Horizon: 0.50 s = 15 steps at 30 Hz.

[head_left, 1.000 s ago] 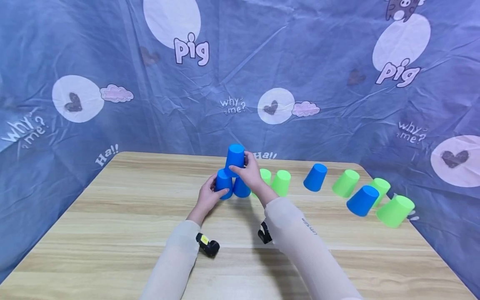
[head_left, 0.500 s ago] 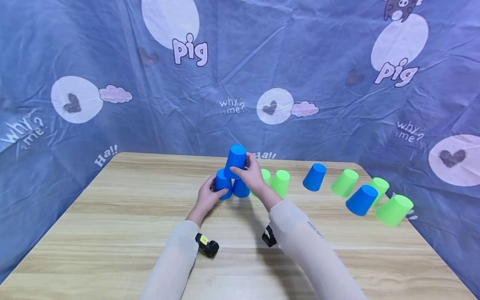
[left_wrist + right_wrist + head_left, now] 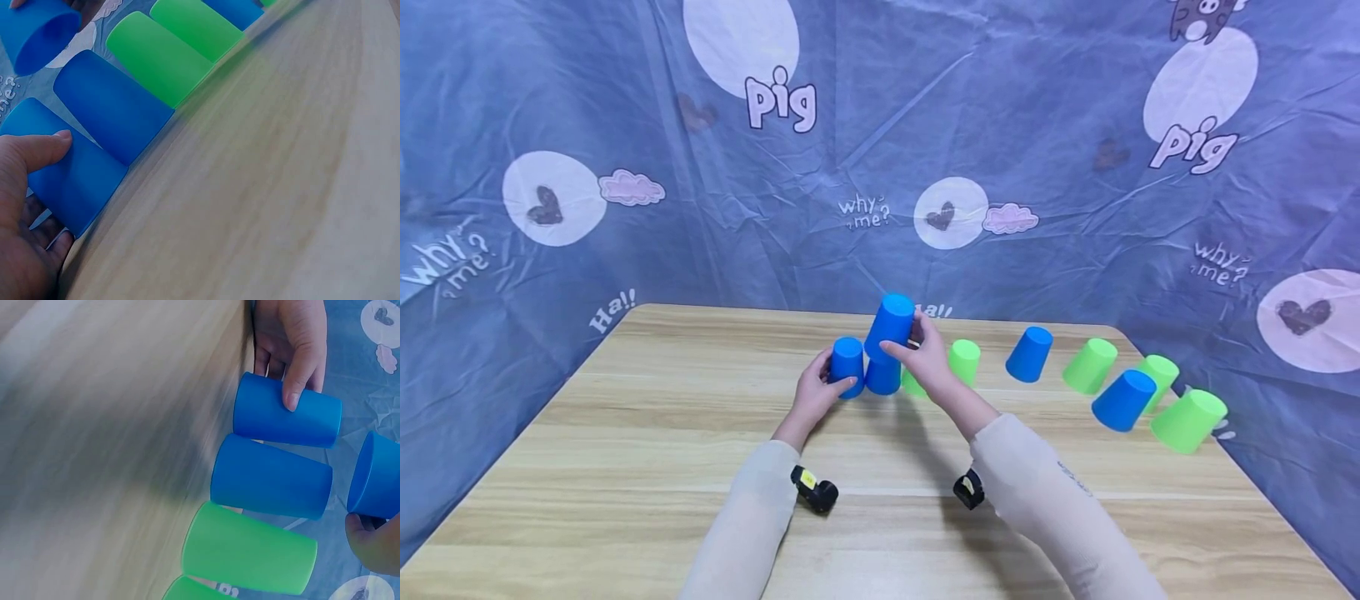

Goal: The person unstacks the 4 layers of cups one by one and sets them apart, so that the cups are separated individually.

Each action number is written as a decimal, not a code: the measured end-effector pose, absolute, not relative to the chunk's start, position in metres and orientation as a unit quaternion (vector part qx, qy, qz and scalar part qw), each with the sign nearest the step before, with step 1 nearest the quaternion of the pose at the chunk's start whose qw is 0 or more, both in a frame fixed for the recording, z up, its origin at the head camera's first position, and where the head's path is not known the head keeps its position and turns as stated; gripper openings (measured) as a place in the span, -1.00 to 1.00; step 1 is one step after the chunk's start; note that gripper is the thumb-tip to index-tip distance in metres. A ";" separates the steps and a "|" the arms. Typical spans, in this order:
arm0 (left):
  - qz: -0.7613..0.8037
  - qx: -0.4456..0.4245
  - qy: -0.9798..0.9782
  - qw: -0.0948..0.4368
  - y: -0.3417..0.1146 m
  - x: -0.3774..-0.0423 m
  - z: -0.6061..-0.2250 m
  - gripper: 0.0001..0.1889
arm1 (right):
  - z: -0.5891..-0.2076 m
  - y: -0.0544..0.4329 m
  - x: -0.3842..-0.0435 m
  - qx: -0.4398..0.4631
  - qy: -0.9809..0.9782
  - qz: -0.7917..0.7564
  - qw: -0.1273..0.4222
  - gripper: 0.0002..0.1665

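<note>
Blue cups point(image 3: 890, 327), hands point(image 3: 814, 393) gripping 1 ea., woodgrain tbl point(image 3: 662, 475), printed blue cloth point(image 3: 872, 108) bhnd

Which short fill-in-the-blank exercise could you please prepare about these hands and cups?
The left hand grips a standing cup coloured ____.
The right hand holds a second cup at a level ____ than the first.
In total, the head view shows ____ green cups.
Missing words: blue; higher; five.
</note>
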<state>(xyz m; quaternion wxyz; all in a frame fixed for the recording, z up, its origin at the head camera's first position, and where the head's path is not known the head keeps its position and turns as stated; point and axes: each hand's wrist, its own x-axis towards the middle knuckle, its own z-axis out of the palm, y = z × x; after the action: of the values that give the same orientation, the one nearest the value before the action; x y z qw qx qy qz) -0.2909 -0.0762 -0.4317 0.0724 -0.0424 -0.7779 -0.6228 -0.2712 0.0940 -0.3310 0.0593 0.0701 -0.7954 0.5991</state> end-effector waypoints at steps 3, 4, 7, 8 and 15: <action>-0.624 -0.042 -0.777 0.073 -0.076 -0.291 -0.433 -0.35 | -0.333 0.103 -0.267 0.079 -0.793 0.601 0.060 -0.28; -0.625 -0.043 -0.776 0.074 -0.076 -0.291 -0.433 -0.35 | -0.334 0.106 -0.265 0.082 -0.792 0.602 0.059 -0.29; -0.627 -0.039 -0.775 0.074 -0.076 -0.292 -0.433 -0.35 | -0.335 0.115 -0.259 0.092 -0.786 0.608 0.058 -0.32; -0.627 -0.039 -0.775 0.073 -0.076 -0.292 -0.433 -0.35 | -0.335 0.118 -0.257 0.093 -0.784 0.611 0.057 -0.33; -0.626 -0.044 -0.775 0.073 -0.076 -0.290 -0.433 -0.34 | -0.337 0.140 -0.241 0.098 -0.790 0.603 0.053 -0.28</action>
<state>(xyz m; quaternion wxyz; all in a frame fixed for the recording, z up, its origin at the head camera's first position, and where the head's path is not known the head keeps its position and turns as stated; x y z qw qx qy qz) -0.2902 -0.0755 -0.4327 0.0728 -0.0440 -0.7752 -0.6260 -0.2413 0.1397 -0.3368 0.0530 0.0977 -0.7898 0.6032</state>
